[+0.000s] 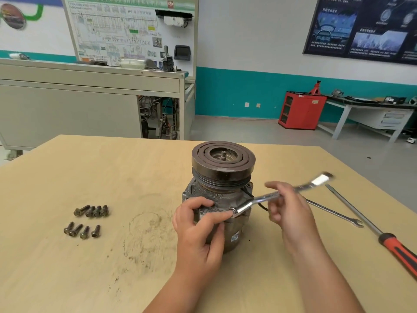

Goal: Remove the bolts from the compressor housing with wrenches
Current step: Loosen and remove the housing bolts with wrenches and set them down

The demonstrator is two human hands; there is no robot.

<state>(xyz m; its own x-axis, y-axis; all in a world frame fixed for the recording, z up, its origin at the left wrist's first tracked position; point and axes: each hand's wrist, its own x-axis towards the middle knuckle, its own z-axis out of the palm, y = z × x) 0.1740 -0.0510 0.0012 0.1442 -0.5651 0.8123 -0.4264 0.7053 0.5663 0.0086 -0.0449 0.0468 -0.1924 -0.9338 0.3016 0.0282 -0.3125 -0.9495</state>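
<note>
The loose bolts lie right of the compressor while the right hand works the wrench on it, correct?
No: the head view shows the loose bolts left of the compressor. The right hand does hold the wrench on it.

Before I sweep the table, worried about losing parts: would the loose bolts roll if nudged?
Probably only in short arcs: the bolts have flanged heads wider than their shanks. Likely stiff and heavy for their size, being dark metal. The flat table should keep them still untouched.
</note>
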